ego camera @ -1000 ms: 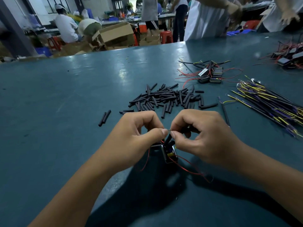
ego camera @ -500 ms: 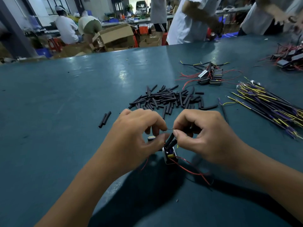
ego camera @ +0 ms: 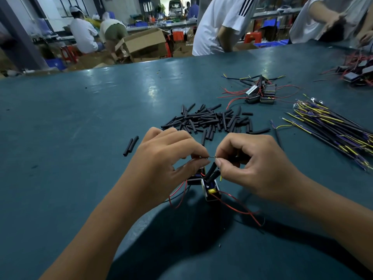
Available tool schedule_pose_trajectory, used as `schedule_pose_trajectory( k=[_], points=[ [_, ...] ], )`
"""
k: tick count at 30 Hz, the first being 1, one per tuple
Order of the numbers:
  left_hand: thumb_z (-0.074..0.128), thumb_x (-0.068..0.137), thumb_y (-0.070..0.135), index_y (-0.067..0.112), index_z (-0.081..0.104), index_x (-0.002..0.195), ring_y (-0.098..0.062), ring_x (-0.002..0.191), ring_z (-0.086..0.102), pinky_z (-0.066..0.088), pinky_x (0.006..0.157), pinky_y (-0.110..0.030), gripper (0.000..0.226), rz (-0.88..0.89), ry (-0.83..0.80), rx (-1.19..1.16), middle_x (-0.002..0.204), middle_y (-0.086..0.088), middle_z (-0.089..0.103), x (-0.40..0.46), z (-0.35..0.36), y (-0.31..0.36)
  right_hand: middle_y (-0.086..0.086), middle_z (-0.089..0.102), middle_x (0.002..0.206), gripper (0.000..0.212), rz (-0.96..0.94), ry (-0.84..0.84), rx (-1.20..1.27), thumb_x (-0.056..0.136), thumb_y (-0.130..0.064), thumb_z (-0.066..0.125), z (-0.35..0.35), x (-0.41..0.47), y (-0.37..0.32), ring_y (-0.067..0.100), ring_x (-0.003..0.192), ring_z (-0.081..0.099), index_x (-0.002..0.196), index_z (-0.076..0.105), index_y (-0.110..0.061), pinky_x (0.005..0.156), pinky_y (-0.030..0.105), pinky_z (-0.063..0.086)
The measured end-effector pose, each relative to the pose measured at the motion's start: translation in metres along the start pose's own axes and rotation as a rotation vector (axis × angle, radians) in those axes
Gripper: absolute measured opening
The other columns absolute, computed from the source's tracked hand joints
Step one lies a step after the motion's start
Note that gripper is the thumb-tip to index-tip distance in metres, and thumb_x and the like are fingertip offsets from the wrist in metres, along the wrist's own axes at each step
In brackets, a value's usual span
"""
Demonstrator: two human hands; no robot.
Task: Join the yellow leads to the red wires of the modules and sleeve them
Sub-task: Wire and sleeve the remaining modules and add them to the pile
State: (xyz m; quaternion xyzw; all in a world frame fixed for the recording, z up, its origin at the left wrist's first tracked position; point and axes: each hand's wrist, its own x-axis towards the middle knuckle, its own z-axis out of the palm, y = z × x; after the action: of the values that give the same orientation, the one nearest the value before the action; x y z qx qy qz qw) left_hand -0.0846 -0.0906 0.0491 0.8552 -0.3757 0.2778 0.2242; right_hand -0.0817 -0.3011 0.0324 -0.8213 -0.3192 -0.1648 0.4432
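Here the left hand [ego camera: 171,158] and right hand [ego camera: 248,162] each pinch one end of the bare wire joint [ego camera: 212,157] above the near module [ego camera: 211,189]. Best twist evenly, tight, then slide the black sleeve [ego camera: 210,170] over it.

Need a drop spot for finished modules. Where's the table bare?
Bare: the table's left side, beyond the two stray sleeves, and the far strip behind the sleeve pile. Crowded: the right side, with the module cluster and lead bundle.
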Motion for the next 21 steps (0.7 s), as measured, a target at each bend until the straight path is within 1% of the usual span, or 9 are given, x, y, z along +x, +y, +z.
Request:
schedule_pose_trajectory(
  k=[6, 9, 11, 12, 13, 14, 16, 19, 21],
  points=[
    [0.070, 0.091, 0.029, 0.023, 0.075, 0.096, -0.008, 0.082, 0.059, 0.044, 0.078, -0.043, 0.010, -0.022, -0.002, -0.057, 0.092, 0.014, 0.067, -0.002, 0.002, -0.002, -0.018, 0.057, 0.064, 0.009, -0.012, -0.001, -0.020, 0.079, -0.011, 0.067, 0.000, 0.001, -0.002, 0.007, 0.060, 0.056, 0.074, 0.063, -0.017, 0.058, 0.015, 0.042],
    [0.070, 0.092, 0.028, 0.021, 0.074, 0.092, -0.011, 0.081, 0.060, 0.043, 0.079, -0.041, 0.008, -0.020, 0.004, -0.046, 0.090, 0.013, 0.067, -0.001, 0.002, -0.001, -0.018, 0.057, 0.064, 0.008, -0.012, -0.003, -0.023, 0.080, -0.011, 0.068, 0.000, 0.001, -0.002, 0.007, 0.059, 0.055, 0.074, 0.063, -0.015, 0.057, 0.016, 0.043],
    [0.069, 0.092, 0.028, 0.021, 0.071, 0.087, -0.008, 0.078, 0.058, 0.041, 0.080, -0.038, 0.009, -0.059, 0.027, -0.037, 0.084, 0.015, 0.065, -0.002, 0.003, 0.002, -0.017, 0.057, 0.064, 0.008, -0.016, -0.006, -0.030, 0.080, -0.012, 0.068, 0.000, 0.001, -0.003, 0.007, 0.059, 0.055, 0.074, 0.063, -0.015, 0.056, 0.017, 0.043],
    [0.069, 0.091, 0.028, 0.021, 0.070, 0.085, -0.004, 0.077, 0.057, 0.041, 0.081, -0.034, 0.009, -0.105, 0.036, -0.055, 0.080, 0.017, 0.063, -0.002, 0.004, 0.004, -0.017, 0.057, 0.064, 0.008, -0.016, -0.006, -0.031, 0.080, -0.012, 0.068, 0.000, 0.000, -0.003, 0.008, 0.060, 0.055, 0.074, 0.063, -0.016, 0.056, 0.017, 0.043],
    [0.070, 0.090, 0.027, 0.022, 0.069, 0.083, 0.000, 0.076, 0.057, 0.040, 0.082, -0.026, 0.009, -0.169, 0.038, -0.099, 0.076, 0.018, 0.063, -0.003, 0.004, 0.007, -0.017, 0.058, 0.064, 0.008, -0.015, -0.006, -0.028, 0.080, -0.013, 0.068, 0.000, 0.000, -0.003, 0.008, 0.060, 0.056, 0.074, 0.063, -0.016, 0.056, 0.017, 0.043],
    [0.070, 0.090, 0.026, 0.022, 0.070, 0.082, 0.002, 0.075, 0.058, 0.039, 0.079, -0.016, 0.009, -0.246, 0.034, -0.176, 0.073, 0.017, 0.064, -0.003, 0.005, 0.010, -0.017, 0.058, 0.064, 0.009, -0.013, -0.003, -0.022, 0.080, -0.013, 0.068, 0.000, 0.000, -0.003, 0.007, 0.060, 0.056, 0.074, 0.063, -0.016, 0.056, 0.016, 0.043],
    [0.072, 0.091, 0.018, 0.018, 0.071, 0.078, 0.004, 0.066, 0.058, 0.041, 0.068, -0.007, 0.013, -0.448, 0.016, -0.421, 0.069, 0.010, 0.067, -0.001, 0.007, 0.017, -0.017, 0.058, 0.064, 0.011, -0.010, 0.004, -0.011, 0.080, -0.012, 0.068, 0.000, 0.000, -0.003, 0.006, 0.059, 0.055, 0.074, 0.063, -0.018, 0.056, 0.015, 0.042],
    [0.070, 0.087, 0.011, 0.010, 0.068, 0.066, -0.002, 0.052, 0.050, 0.039, 0.053, -0.009, 0.021, -0.802, 0.003, -0.787, 0.057, 0.003, 0.059, 0.002, 0.014, 0.022, -0.016, 0.058, 0.064, 0.013, 0.007, 0.000, -0.001, 0.080, -0.012, 0.067, 0.002, -0.001, -0.002, 0.006, 0.057, 0.054, 0.073, 0.061, -0.020, 0.056, 0.015, 0.041],
    [0.067, 0.086, 0.011, 0.010, 0.066, 0.061, -0.006, 0.050, 0.045, 0.038, 0.049, -0.011, 0.025, -0.936, -0.028, -0.912, 0.056, -0.001, 0.055, 0.003, 0.016, 0.022, -0.015, 0.058, 0.064, 0.012, 0.016, -0.006, 0.001, 0.080, -0.013, 0.067, 0.003, -0.001, -0.003, 0.007, 0.057, 0.053, 0.072, 0.061, -0.021, 0.054, 0.017, 0.042]
  ],
)
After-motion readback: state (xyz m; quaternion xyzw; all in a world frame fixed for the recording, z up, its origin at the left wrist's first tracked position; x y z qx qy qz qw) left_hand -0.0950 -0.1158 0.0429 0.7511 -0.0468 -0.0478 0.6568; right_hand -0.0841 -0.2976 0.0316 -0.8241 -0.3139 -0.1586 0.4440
